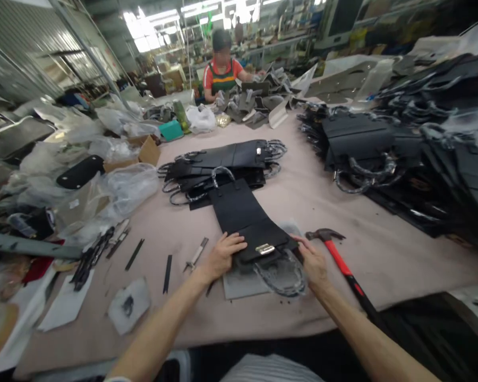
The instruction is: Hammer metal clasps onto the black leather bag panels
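Observation:
A black handbag panel lies in front of me, with a wrapped handle at each end and a shiny metal clasp near its close end. My left hand holds its left edge, fingers over the top. On the opposite side my right hand grips the right edge near the clasp. Beneath the panel is a grey board, partly covered. Just right of my right hand lies a claw hammer with a red and black grip.
More black bag panels are stacked beyond, and large piles stand at right. Black strips, a metal caliper-like tool and a pale block lie left. A co-worker stands across the table behind grey pieces.

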A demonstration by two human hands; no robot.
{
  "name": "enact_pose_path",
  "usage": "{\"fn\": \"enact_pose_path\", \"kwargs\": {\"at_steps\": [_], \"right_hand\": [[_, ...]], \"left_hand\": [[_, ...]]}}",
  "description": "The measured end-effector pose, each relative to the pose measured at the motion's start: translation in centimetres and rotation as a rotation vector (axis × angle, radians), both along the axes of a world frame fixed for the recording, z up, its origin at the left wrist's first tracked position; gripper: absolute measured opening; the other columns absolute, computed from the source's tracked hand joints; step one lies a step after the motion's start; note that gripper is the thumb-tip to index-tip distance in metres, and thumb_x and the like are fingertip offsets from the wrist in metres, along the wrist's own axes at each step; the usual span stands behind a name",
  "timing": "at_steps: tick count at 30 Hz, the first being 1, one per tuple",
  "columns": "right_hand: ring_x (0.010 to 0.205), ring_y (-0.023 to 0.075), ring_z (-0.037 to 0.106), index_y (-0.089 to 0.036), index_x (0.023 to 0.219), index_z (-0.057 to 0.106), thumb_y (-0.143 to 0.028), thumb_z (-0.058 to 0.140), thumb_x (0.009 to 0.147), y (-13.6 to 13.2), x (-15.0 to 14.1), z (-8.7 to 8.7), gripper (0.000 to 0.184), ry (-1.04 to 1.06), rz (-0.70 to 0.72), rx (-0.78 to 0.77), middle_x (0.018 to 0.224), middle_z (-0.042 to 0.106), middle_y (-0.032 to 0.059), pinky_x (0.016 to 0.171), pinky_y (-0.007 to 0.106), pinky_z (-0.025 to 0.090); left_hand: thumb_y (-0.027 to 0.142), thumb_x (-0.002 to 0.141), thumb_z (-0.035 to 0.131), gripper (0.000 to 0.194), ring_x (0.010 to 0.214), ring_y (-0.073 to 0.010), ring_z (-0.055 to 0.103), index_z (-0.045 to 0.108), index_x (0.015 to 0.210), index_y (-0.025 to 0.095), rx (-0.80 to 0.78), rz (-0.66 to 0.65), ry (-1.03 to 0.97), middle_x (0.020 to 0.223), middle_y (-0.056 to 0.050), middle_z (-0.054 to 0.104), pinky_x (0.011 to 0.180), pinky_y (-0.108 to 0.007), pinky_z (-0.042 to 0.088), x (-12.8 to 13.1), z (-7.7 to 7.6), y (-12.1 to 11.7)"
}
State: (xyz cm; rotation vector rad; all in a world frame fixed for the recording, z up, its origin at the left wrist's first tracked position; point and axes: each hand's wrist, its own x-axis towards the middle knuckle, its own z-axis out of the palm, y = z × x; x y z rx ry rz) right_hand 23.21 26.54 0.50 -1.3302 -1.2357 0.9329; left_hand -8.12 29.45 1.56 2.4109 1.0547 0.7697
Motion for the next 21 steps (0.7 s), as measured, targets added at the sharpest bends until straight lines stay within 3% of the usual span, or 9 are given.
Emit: {"fn": "enact_pose_path", "kwargs": {"at_steps": [2, 5, 9, 11, 16, 21], "right_hand": [[0.104, 0.0277, 0.071, -0.021, 0.114, 0.069, -0.05, 0.046, 0.098, -1.5, 0.4, 0.4, 0.04, 0.06, 0.02, -0.064, 0.112, 0.075, 0.0104, 0.097, 0.048, 0.055], [0.095, 0.0257, 0.072, -0.021, 0.114, 0.068, -0.049, 0.05, 0.098, -3.8, 0.3, 1.6, 0.037, 0.033, 0.104, -0.096, 0.11, 0.075, 0.0098, 0.091, 0.045, 0.057], [0.114, 0.0294, 0.065, -0.022, 0.111, 0.07, -0.039, 0.06, 0.092, -5.6, -0.6, 2.5, 0.027, -0.348, 0.182, 0.161, 0.117, 0.072, 0.0111, 0.102, 0.05, 0.051], [0.114, 0.0304, 0.063, -0.021, 0.109, 0.07, -0.032, 0.06, 0.091, -6.2, -1.3, 2.3, 0.024, -0.473, 0.241, 0.257, 0.119, 0.07, 0.0122, 0.101, 0.053, 0.051], [0.118, 0.0317, 0.057, -0.019, 0.112, 0.068, -0.018, 0.061, 0.085, -7.5, -2.1, 1.2, 0.028, -0.605, 0.348, 0.361, 0.126, 0.064, 0.014, 0.102, 0.054, 0.05], [0.118, 0.0326, 0.054, -0.018, 0.118, 0.066, -0.016, 0.062, 0.084, -8.1, -2.4, 0.9, 0.034, -0.662, 0.391, 0.379, 0.126, 0.062, 0.014, 0.101, 0.053, 0.049]], "left_hand": [[-0.003, 0.084, 0.047, 0.055, 0.142, -0.0264, 0.051, 0.071, 0.127, 0.023, 0.007, 0.109, -0.002, 0.139, -0.01, 0.066, 0.119, -0.059, 0.042, -0.7, -0.6, -1.5], [-0.004, 0.084, 0.048, 0.052, 0.144, -0.0268, 0.048, 0.072, 0.123, 0.02, 0.019, 0.123, -0.038, 0.14, -0.012, 0.065, 0.116, -0.054, 0.048, -1.2, -1.0, -3.0], [-0.01, 0.08, 0.039, 0.064, 0.146, -0.0243, 0.047, 0.07, 0.127, 0.02, -0.002, 0.074, 0.022, 0.143, -0.011, 0.062, 0.118, -0.052, 0.047, -0.2, -0.7, -4.4], [-0.01, 0.079, 0.039, 0.065, 0.147, -0.025, 0.045, 0.07, 0.127, 0.019, -0.02, 0.096, 0.047, 0.145, -0.011, 0.061, 0.119, -0.053, 0.046, 0.5, -0.5, -5.0], [-0.01, 0.073, 0.04, 0.066, 0.146, -0.0274, 0.047, 0.071, 0.124, 0.019, -0.081, 0.238, 0.038, 0.147, -0.011, 0.06, 0.122, -0.06, 0.038, 1.5, -0.9, -5.6], [-0.009, 0.068, 0.039, 0.067, 0.144, -0.026, 0.049, 0.073, 0.119, 0.018, -0.104, 0.308, -0.071, 0.144, -0.011, 0.062, 0.123, -0.058, 0.036, 1.6, -1.8, -6.2]]}}
